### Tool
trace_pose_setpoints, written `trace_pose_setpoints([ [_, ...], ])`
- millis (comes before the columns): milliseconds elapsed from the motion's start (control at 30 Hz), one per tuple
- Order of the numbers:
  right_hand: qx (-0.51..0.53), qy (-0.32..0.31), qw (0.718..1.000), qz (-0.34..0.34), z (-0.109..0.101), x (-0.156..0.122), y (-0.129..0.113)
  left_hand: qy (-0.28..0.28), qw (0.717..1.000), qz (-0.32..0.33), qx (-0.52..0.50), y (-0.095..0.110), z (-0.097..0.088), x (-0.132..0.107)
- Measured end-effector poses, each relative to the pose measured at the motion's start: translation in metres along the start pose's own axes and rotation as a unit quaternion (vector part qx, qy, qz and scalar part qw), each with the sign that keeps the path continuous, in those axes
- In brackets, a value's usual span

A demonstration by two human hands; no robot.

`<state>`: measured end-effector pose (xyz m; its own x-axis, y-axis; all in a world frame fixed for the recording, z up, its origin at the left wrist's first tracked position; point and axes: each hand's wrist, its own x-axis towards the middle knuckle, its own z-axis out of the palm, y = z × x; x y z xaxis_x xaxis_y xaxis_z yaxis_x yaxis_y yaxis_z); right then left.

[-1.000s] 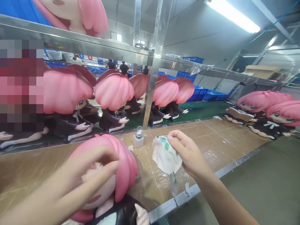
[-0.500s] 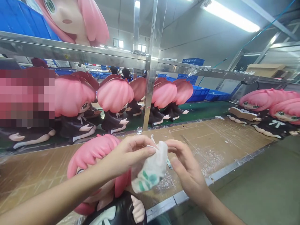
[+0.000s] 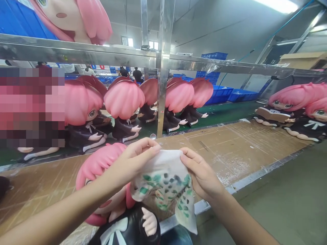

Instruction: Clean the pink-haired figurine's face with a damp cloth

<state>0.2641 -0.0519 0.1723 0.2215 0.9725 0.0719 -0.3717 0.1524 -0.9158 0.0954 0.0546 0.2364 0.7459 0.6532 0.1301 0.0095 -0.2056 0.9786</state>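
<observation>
A white cloth (image 3: 166,173) smeared with green and dark spots hangs spread between my two hands. My left hand (image 3: 143,153) pinches its upper left corner, and my right hand (image 3: 200,170) pinches the upper right. The lower part droops loosely, with one strip falling on the right. Behind and below my left forearm is a large pink-haired figure (image 3: 102,160) in a black dress with a pale bow; the forearm covers part of its face. Its raised pale hand (image 3: 150,221) shows just beneath the cloth.
The bench is covered with brown board (image 3: 219,146) under plastic film. A row of similar figures (image 3: 124,102) stands behind a metal post (image 3: 163,68). More figures (image 3: 288,102) sit at the right end. Blue bins (image 3: 219,93) stand at the back, and people are far off.
The bunched cloth has been opened out. My right hand has gone from loose, parted fingers to pinching its corner, and the view has shifted slightly.
</observation>
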Motion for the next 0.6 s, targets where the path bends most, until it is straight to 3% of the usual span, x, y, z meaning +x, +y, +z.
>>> trace_pose_setpoints([
  [133,0.035,-0.021,0.998,0.043,0.005,0.001,-0.005,-0.028,0.997,-0.055,-0.036,-0.002,0.001,0.002],
  [300,0.044,-0.087,0.988,0.124,-0.007,-0.002,-0.003,0.028,0.995,-0.034,-0.085,-0.004,-0.004,-0.001],
  [367,0.056,-0.087,0.986,0.134,-0.013,-0.004,-0.001,0.047,0.995,-0.033,-0.087,-0.002,-0.010,-0.005],
  [467,0.091,-0.051,0.989,0.102,-0.020,-0.006,0.000,0.048,0.995,-0.062,-0.056,0.000,-0.026,-0.010],
  [600,0.095,-0.062,0.990,0.085,-0.019,-0.009,-0.004,-0.026,0.990,-0.078,0.117,-0.004,-0.045,-0.012],
])
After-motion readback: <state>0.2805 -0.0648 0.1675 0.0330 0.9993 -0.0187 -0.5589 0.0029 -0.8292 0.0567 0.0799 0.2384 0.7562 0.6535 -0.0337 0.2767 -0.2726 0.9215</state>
